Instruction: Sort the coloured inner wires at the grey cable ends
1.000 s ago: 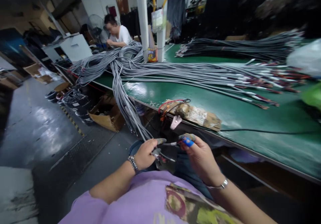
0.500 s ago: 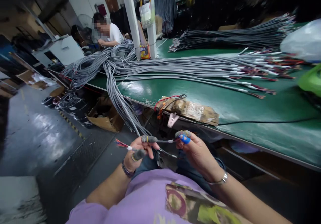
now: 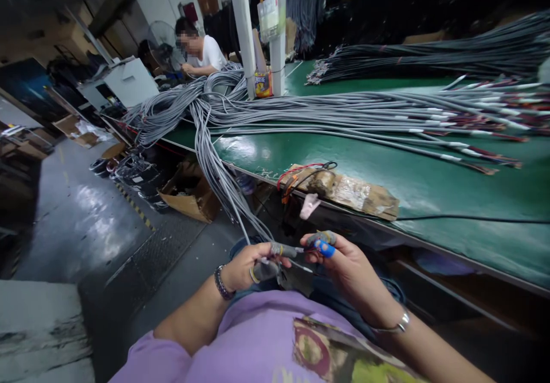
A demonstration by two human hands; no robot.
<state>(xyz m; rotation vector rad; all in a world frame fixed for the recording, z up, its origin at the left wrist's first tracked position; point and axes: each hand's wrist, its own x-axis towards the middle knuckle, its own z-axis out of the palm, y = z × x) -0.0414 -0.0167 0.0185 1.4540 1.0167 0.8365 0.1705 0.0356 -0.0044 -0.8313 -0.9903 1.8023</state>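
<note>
My left hand (image 3: 258, 264), with grey finger cots on thumb and forefinger, is closed on a grey cable close to its end. Just right of it, my right hand (image 3: 337, 254) pinches the thin coloured wires (image 3: 307, 250) that come out of that end. It has a grey cot on the forefinger and a blue one on the thumb. Below the fingers, a second cable end with a white tip (image 3: 304, 267) hangs loose. A bundle of grey cables (image 3: 219, 171) drops over the table edge towards my lap.
The green table (image 3: 429, 194) carries long grey cables (image 3: 344, 111) with stripped ends at right. A taped cardboard piece (image 3: 356, 191) and pink clip (image 3: 309, 205) sit at its edge. Beyond the post (image 3: 278, 45), a co-worker (image 3: 210, 54) sits. A carton (image 3: 189, 200) stands on the floor.
The view has turned left, so the table things appear further right. My left hand has moved closer to my right. The coloured wire end that stuck out left of my left hand no longer shows.
</note>
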